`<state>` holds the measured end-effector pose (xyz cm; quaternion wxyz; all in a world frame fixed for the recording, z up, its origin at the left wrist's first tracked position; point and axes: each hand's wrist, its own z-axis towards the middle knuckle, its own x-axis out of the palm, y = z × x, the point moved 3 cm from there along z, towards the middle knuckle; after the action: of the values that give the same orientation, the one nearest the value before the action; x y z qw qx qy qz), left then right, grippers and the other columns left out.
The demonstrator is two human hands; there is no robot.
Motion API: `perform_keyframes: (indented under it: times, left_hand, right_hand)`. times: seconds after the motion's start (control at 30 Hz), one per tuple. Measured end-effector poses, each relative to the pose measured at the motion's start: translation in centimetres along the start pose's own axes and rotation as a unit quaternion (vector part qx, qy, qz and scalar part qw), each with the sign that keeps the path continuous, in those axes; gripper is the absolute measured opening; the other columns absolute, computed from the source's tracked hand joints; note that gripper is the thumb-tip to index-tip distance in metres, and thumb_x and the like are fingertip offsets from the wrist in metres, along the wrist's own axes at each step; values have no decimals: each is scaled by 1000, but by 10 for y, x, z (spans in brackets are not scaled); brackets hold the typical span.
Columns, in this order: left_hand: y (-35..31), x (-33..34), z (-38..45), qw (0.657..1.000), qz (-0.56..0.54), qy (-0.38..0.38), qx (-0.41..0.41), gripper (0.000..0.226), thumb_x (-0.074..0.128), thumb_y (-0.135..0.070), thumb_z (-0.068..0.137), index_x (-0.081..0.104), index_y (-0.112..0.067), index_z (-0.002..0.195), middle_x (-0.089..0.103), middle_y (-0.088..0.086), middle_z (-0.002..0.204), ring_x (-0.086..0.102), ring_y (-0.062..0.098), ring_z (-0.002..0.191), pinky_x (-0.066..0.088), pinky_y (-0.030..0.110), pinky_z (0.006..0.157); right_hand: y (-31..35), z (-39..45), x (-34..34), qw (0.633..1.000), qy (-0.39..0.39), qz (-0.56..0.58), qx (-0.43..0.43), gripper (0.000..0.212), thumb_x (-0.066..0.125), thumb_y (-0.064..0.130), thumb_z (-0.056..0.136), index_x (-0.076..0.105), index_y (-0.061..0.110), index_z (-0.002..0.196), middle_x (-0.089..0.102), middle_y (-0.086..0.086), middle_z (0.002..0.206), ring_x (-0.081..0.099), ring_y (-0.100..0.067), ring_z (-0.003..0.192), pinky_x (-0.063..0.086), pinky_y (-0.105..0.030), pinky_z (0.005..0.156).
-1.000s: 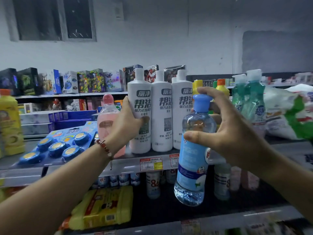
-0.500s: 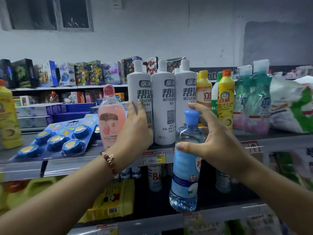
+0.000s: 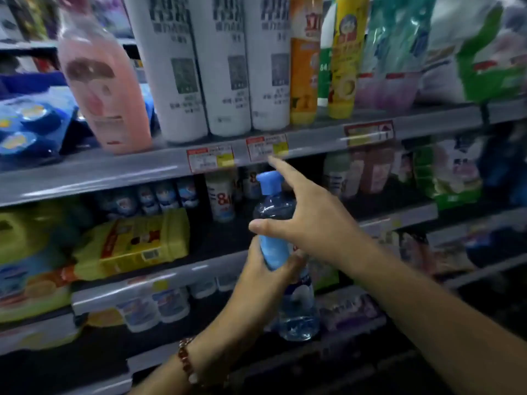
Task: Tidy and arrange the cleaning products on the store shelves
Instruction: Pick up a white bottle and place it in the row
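A clear bottle with a blue cap and blue label point(image 3: 274, 208) is held upright in front of the lower shelves. My left hand point(image 3: 265, 280) grips it round the label from below. My right hand point(image 3: 310, 220) is at the bottle's shoulder with its fingers spread; the thumb lies across the front and the index finger points up at a price tag point(image 3: 266, 146). On the upper shelf point(image 3: 114, 171) stand a pink bottle point(image 3: 105, 81), three white bottles point(image 3: 225, 67), an orange bottle point(image 3: 303, 67) and a yellow one point(image 3: 343, 58).
A blue blister pack point(image 3: 25, 126) lies at the upper shelf's left end, and green-and-white bags point(image 3: 484, 52) sit at its right. Yellow jugs point(image 3: 137, 242) and small white bottles point(image 3: 219, 199) fill the shelf below. More small containers point(image 3: 159, 306) stand lower down.
My left hand left the white bottles and took hold of the blue-capped bottle. My right hand's fingers spread open. The bottle came down and the view tilted lower.
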<state>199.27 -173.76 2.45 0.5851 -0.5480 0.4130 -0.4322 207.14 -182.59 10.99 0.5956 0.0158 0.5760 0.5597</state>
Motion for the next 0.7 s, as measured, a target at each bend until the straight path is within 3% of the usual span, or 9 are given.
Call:
perform_keyframes:
  times: [0.07,0.13,0.23,0.3,0.37,0.47,0.57,0.7]
  left_hand:
    - [35,10,-14,990,-109,-1,-90,52,74,-38,90,55,-25,136,72,3,124,69,25,116,54,49,101]
    - [63,16,-31,947,-244,-20,-208,56,74,-34,82,62,-18,134,71,15,125,66,37,119,50,56,105]
    - [95,18,-52,875,-374,-85,-296,51,72,-34,75,69,-4,116,76,19,105,72,37,99,56,51,94]
    - [112,20,-61,851,-412,-126,-301,44,72,-36,76,69,-5,107,73,15,90,70,30,83,59,44,84]
    - [123,27,-69,840,-429,-133,-304,45,73,-41,77,69,-7,107,68,15,91,67,28,82,56,45,88]
    - [134,39,-77,859,-390,-125,-306,57,72,-47,75,69,-9,116,67,16,102,67,27,89,52,46,99]
    - [147,38,-86,891,-328,-122,-288,64,73,-46,81,62,-4,129,68,15,106,66,29,99,50,47,102]
    - [174,24,-111,899,-285,-143,-299,57,66,-38,88,57,-3,132,68,18,110,69,29,97,58,38,87]
  right_hand:
    - [-28,-24,23,991,4,115,73,69,69,51,89,38,43,150,58,10,138,60,-7,118,49,-32,100]
    - [-61,-61,46,957,1,241,159,51,65,43,94,48,36,142,64,6,129,66,-1,107,53,-27,96]
    - [-101,-131,82,913,104,270,287,66,63,64,76,50,38,135,66,13,124,64,13,97,51,-16,86]
    - [-117,-168,97,855,195,317,362,72,63,67,67,59,30,129,74,10,115,70,-2,101,53,-27,90]
    - [-125,-189,100,807,260,354,394,58,75,56,78,62,24,125,77,3,112,71,-18,108,54,-35,95]
    - [-132,-200,97,821,308,314,363,58,81,41,70,63,24,123,76,2,114,71,-17,109,52,-38,100]
    - [-141,-210,102,846,286,272,359,49,87,30,72,66,26,116,77,3,108,73,-17,103,55,-39,95]
    - [-149,-228,118,880,292,184,327,43,87,36,73,65,38,109,75,15,99,72,-5,89,59,-30,82]
